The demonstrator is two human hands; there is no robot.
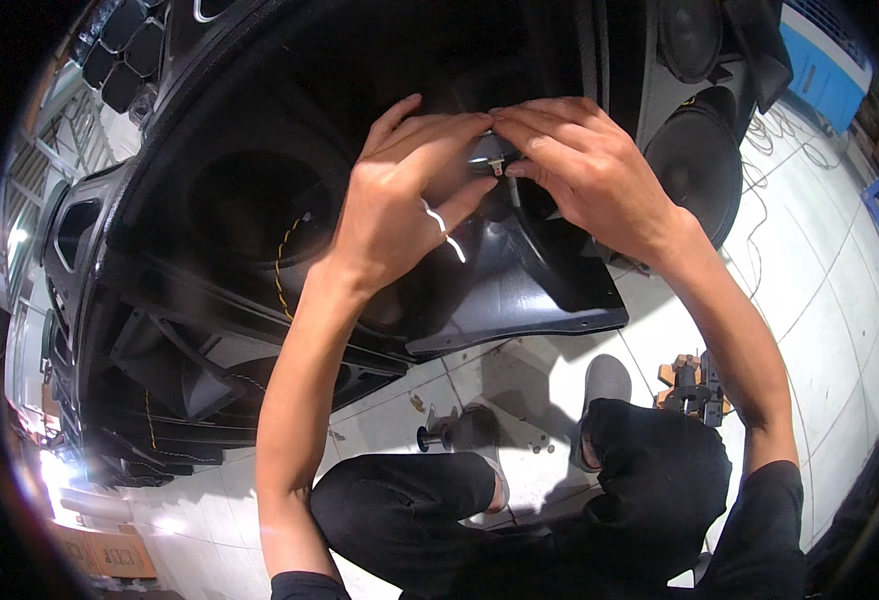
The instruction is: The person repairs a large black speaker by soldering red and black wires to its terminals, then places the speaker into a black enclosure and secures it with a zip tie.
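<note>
My left hand (390,195) and my right hand (585,165) meet over a large black speaker cabinet (460,60). Their fingertips close from both sides on a small dark part with a shiny metal tab (497,165); the fingers hide most of it, so its kind is unclear. A thin white strip (446,232) shows beside my left thumb. Below my hands, a glossy black curved panel (520,290) juts out over the floor. A yellow-and-black twisted wire (282,265) hangs from the cabinet, left of my left wrist.
Other speakers with round cones (695,165) stand at right. Loose cables trail over the white tiled floor (810,230). A blue-and-white appliance (825,65) is at far right. Near my feet lie a black cylindrical piece (434,437) and a stack of dark and orange-brown parts (695,388). Cardboard boxes (110,553) sit lower left.
</note>
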